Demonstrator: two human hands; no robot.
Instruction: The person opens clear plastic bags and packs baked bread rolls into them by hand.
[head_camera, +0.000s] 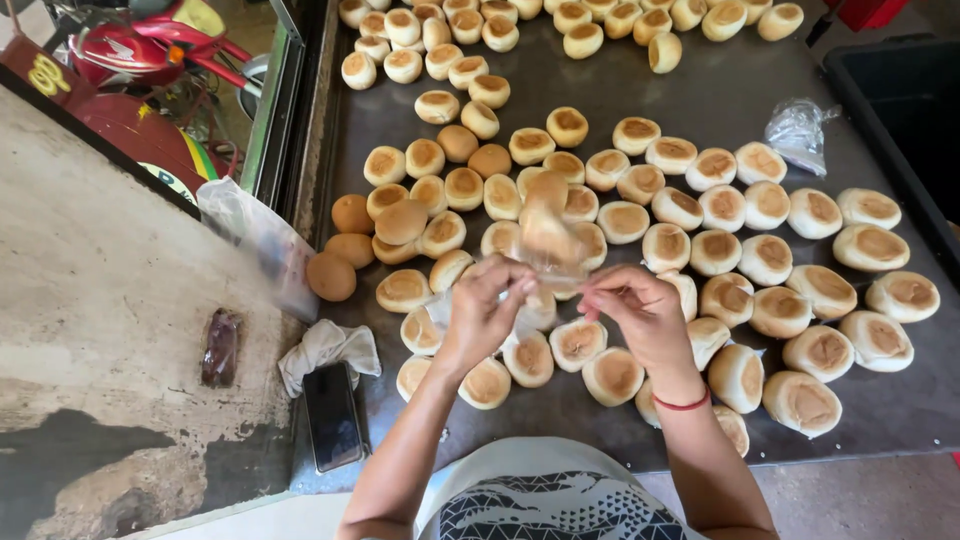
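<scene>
phone (333, 415), white cloth (328, 348), red motorbike (150, 45)

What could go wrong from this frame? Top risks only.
1. Both hands, left hand and right hand, pinch only the edges of a thin clear bag with buns inside; it may slip or tear and spill.
2. Loose buns lie packed right under the wrists, so a forearm might squash one.
3. The phone sits at the tray edge and could be knocked off.

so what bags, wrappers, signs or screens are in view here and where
Clear bag: held up by left hand and right hand, buns inside.
Crumpled clear bag: far right of the tray.
Clear bags: stacked at the tray's left edge.
Phone: flat, bottom left, black screen dark.
Red sign: top left, yellow mark.
</scene>
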